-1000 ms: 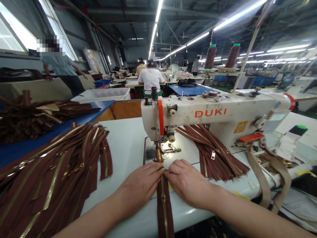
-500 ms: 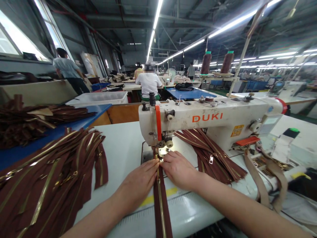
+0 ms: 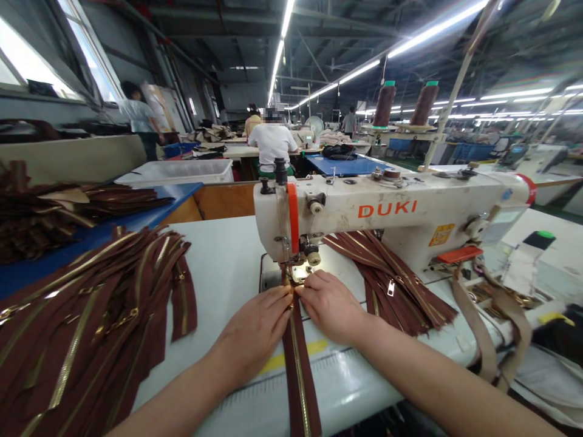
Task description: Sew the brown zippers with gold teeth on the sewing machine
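Note:
A brown zipper tape with gold teeth (image 3: 299, 370) runs from the table's front edge up to the presser foot of a white DUKI sewing machine (image 3: 387, 209). My left hand (image 3: 255, 331) lies on the zipper's left side, its fingertips pressed to the tape just below the needle. My right hand (image 3: 330, 303) rests on the right side, fingers curled down onto the tape close to the foot. The two hands' fingertips almost meet over the zipper.
A large heap of brown zippers (image 3: 86, 321) covers the table's left. Another bundle (image 3: 392, 273) lies under the machine arm at the right. Tan straps (image 3: 492, 328) hang at the right edge. Thread cones (image 3: 386, 103) stand behind. Other workers sit and stand farther back.
Both hands have slid forward along the zipper toward the presser foot, and more tape now lies on the table in front of me.

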A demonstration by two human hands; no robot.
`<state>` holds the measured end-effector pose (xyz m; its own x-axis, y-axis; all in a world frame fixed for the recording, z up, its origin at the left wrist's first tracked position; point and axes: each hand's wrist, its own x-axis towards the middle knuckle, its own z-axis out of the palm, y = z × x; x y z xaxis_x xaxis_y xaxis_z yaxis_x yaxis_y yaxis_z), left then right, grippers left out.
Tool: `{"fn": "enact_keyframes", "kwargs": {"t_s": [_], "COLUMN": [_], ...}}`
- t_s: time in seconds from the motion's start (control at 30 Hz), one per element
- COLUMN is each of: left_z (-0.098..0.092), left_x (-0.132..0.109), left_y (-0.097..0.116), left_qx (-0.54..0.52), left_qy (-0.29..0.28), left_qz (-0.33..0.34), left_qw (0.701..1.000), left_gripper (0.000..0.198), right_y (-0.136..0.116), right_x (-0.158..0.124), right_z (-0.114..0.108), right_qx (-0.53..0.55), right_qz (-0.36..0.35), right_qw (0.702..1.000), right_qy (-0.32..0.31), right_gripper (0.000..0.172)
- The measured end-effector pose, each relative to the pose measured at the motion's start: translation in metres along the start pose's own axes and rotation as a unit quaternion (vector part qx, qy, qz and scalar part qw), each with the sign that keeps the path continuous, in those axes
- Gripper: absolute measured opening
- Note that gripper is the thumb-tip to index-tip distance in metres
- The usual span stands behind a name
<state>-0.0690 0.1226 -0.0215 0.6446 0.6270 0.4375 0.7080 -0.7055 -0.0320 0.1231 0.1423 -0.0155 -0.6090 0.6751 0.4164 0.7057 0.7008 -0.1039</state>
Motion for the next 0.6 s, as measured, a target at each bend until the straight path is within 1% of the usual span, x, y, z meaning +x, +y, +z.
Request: {"fn": "enact_keyframes", "kwargs": {"t_s": [0.23, 0.33, 0.4, 0.47, 0.6], "left_z": [0.000, -0.005, -0.014, -0.025, -0.043], "left_x": [0.006, 0.001, -0.013, -0.035, -0.081], "left_y": [0.003, 0.006, 0.011, 0.019, 0.039], "left_qx": [-0.012, -0.004, 0.007, 0.026, 0.070], "left_qy": [-0.022, -0.022, -0.019, -0.009, 0.019], "left_qz": [-0.036, -0.043, -0.045, -0.037, 0.004], "left_qw": [0.999, 0.999, 0.999, 0.999, 0.997], "left_gripper": [0.038, 0.036, 0.033, 0.035, 0.049], "right_y": [-0.001, -0.001, -0.001, 0.000, -0.003], "right_x": [0.000, -0.001, -0.003, -0.005, -0.008], "right_z": [0.000, 0.000, 0.001, 0.002, 0.003], "right_qx": [0.015, 0.017, 0.023, 0.033, 0.063], "right_qz": [0.002, 0.001, 0.002, 0.002, -0.014], "right_qw": [1.000, 1.000, 1.000, 0.999, 0.997], "right_qy": [0.002, 0.007, 0.014, 0.024, 0.039], "right_gripper": [0.020, 0.020, 0.020, 0.020, 0.021]}}
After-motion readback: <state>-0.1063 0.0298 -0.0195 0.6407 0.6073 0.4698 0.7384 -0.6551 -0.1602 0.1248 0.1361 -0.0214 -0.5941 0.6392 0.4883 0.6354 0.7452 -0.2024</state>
